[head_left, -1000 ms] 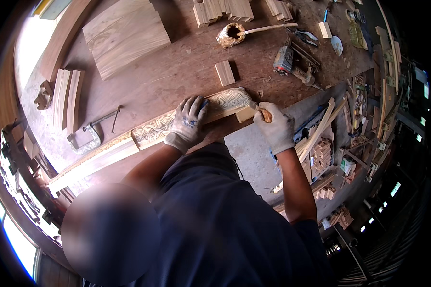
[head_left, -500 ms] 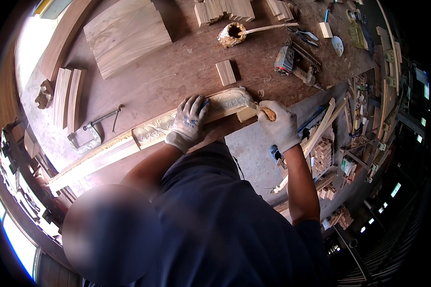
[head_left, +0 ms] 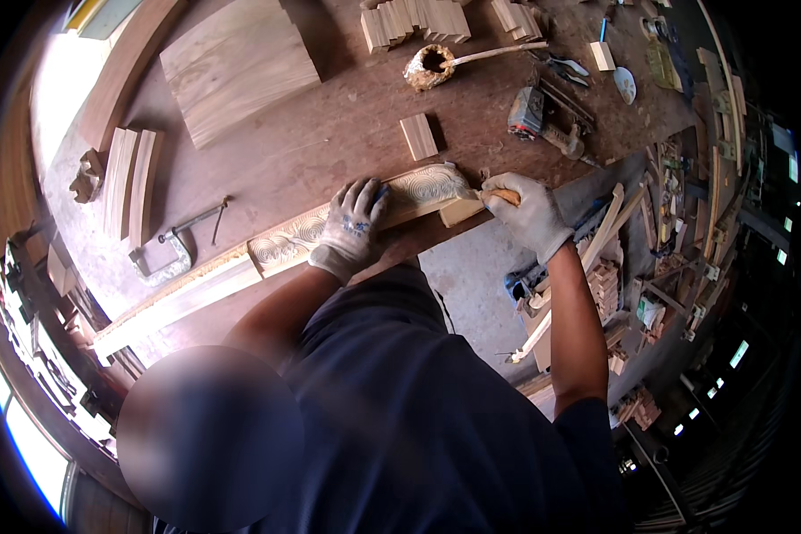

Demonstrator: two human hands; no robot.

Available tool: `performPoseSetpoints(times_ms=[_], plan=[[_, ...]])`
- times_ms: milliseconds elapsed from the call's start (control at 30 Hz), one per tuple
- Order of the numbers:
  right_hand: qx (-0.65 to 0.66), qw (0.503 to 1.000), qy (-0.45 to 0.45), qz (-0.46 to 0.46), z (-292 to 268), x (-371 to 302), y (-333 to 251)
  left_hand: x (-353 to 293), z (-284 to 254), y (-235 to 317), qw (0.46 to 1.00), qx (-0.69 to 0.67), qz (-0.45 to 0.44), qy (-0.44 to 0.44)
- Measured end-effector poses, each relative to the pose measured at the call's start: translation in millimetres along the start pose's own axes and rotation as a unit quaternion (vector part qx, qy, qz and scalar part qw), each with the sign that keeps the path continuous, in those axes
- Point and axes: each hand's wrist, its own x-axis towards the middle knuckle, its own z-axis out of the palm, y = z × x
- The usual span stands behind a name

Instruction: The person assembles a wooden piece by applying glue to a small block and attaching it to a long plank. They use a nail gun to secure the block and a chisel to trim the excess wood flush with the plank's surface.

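Observation:
A long wooden piece carved with swirls (head_left: pixel 423 189) lies along the near edge of the workbench. My gloved left hand (head_left: pixel 349 230) rests flat on its middle, fingers stretched over the carving. At the piece's right end, my gloved right hand (head_left: pixel 532 215) grips a hand tool by its wooden handle (head_left: pixel 506 196). The tool's working end is too small to make out, so I cannot tell its kind. A pale wood block (head_left: pixel 460 212) sits under the right end of the carved piece. To the left runs a plain pale wooden length (head_left: pixel 187 292).
A metal clamp (head_left: pixel 176 258) lies left of the carving. Beyond are a small wood block (head_left: pixel 418 136), a crusted pot (head_left: pixel 428 68) with a stick, a power tool (head_left: pixel 527 114) and a wide board (head_left: pixel 240 71). Wood pieces (head_left: pixel 605 285) are stacked below the bench's right side.
My right hand has shifted a little to the right and up, its forearm swinging outward, with the tool still in it. My left hand stays on the carving.

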Motion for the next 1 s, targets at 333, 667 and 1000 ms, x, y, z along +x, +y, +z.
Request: performPoseSetpoints(times_ms=[333,667,1000], plan=[[0.303,0.939,0.126,0.107,-22.1,-12.6,27.5,2.3,4.6,-1.0,1.0,0.015,0.007,0.016],[0.395,0.874,0.217,0.179,29.6,-52.0,91.2,3.3,1.1,2.4,0.999,0.014,0.019,0.025],[0.27,0.909,0.316,0.012,50.7,-34.5,130.8,5.5,4.7,5.6,0.998,0.045,0.023,0.03]])
